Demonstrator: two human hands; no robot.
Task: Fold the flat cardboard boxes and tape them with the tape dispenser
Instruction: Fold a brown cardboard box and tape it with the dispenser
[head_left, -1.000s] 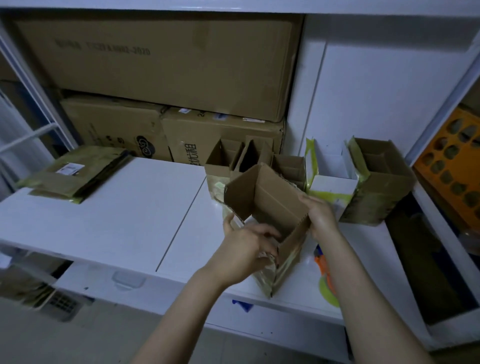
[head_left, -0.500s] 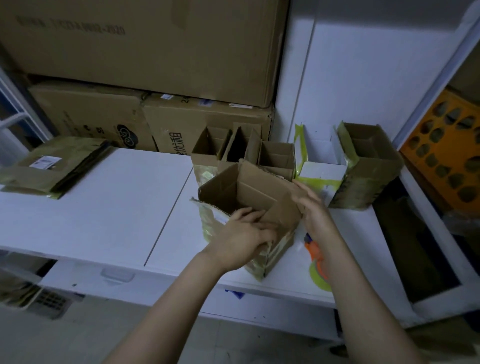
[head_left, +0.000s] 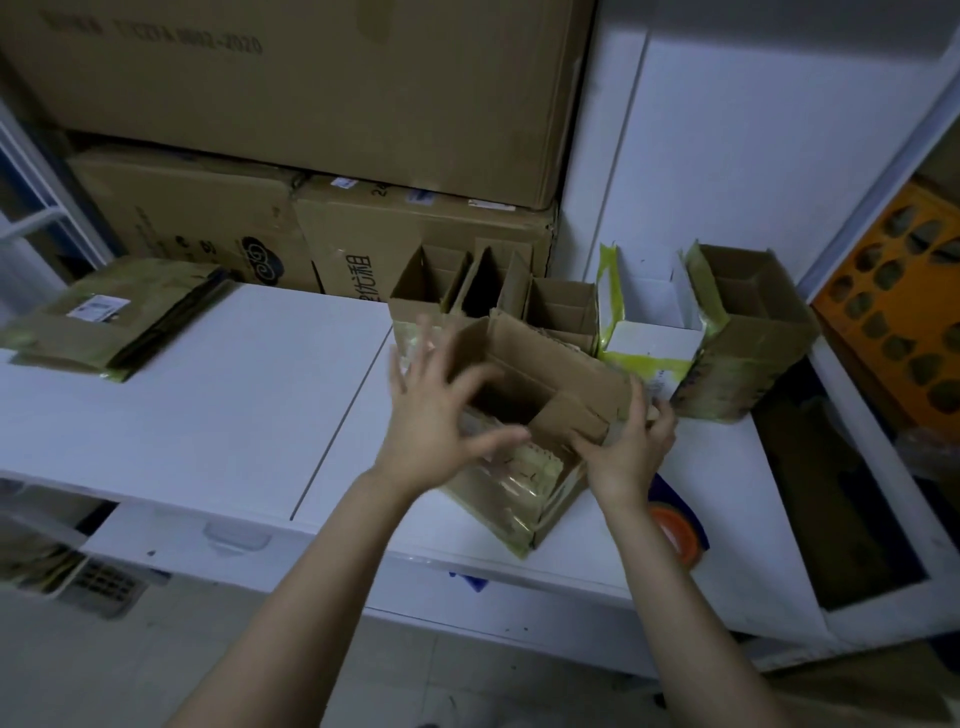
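The right hand (head_left: 626, 447) pinches a top flap of the open cardboard box (head_left: 524, 415) on the white table (head_left: 208, 405); the left hand (head_left: 431, 410) hovers spread and blurred at the opposite wall, holding nothing. Flap folding seems underway; next, press flaps flat. The tape dispenser (head_left: 675, 530) lies just behind the grip. Finished boxes (head_left: 748, 332) crowd beyond; room opens leftward.
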